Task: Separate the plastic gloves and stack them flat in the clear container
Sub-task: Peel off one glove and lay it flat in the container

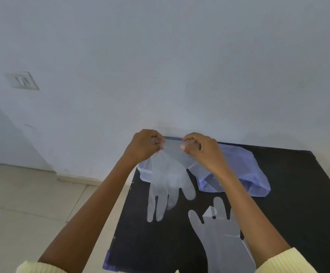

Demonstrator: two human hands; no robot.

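Observation:
A clear plastic glove (pixel 168 180) hangs fingers-down above the black table (pixel 290 203). My left hand (pixel 145 145) and my right hand (pixel 201 149) each pinch its cuff edge, a short gap apart. Behind the hanging glove stands the clear container (pixel 145 171), mostly hidden by it, at the table's far left corner. A second clear glove (pixel 217 231) lies flat on the table near me, fingers pointing away, partly under my right forearm. A bluish plastic bag (pixel 244 174) holding more gloves lies to the right of the container.
The table stands against a white wall. Its left edge drops to a tiled floor (pixel 32 203). A wall socket (pixel 22 80) is at the far left. The right half of the table is bare black surface.

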